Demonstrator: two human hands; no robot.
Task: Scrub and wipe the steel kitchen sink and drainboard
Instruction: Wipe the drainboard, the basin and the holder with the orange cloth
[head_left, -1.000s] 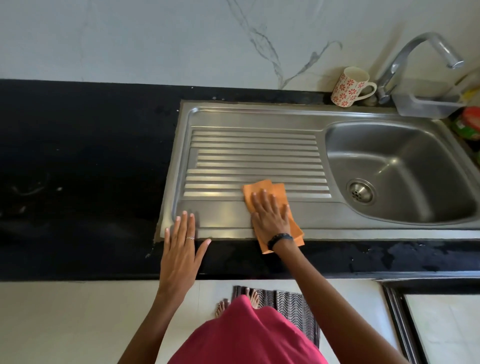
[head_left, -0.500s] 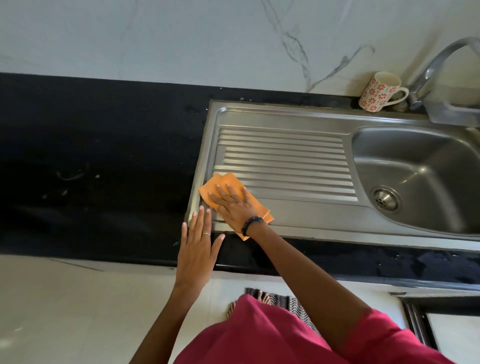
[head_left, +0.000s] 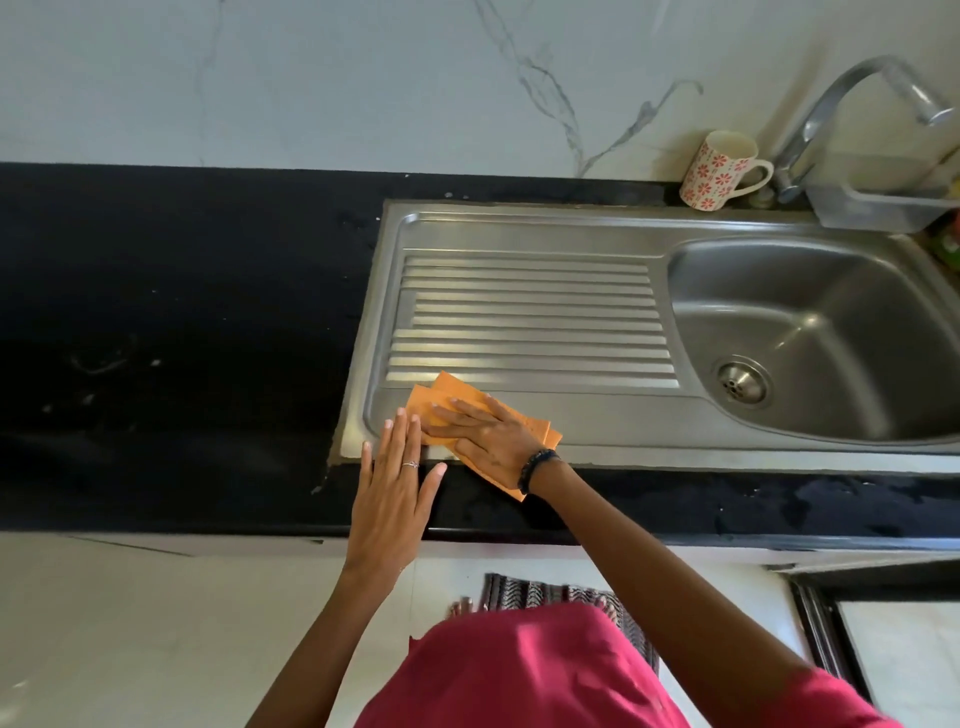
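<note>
The right hand is lying flat, fingers straight and spread, pressing an orange cloth down onto the near left corner of the steel drainboard. The cloth is folded, with its far corner touching the nearest ridge of the drainboard and its near end hanging over the front edge onto the black counter. A dark beaded bracelet is sitting on the right wrist.

The left hand is resting just to the left of the right hand, palm down with fingers straight and close together, holding nothing. Its fingertips are lying over the near left rim of the drainboard and its palm is over the counter's front strip. A ring is showing on one finger.

The sink is lying to the right of the drainboard, with its drain near the bowl's left side. At the far right a flowered mug is standing on the counter by the wall, just left of the tap, and a grey tray is sitting beside the tap's base.
</note>
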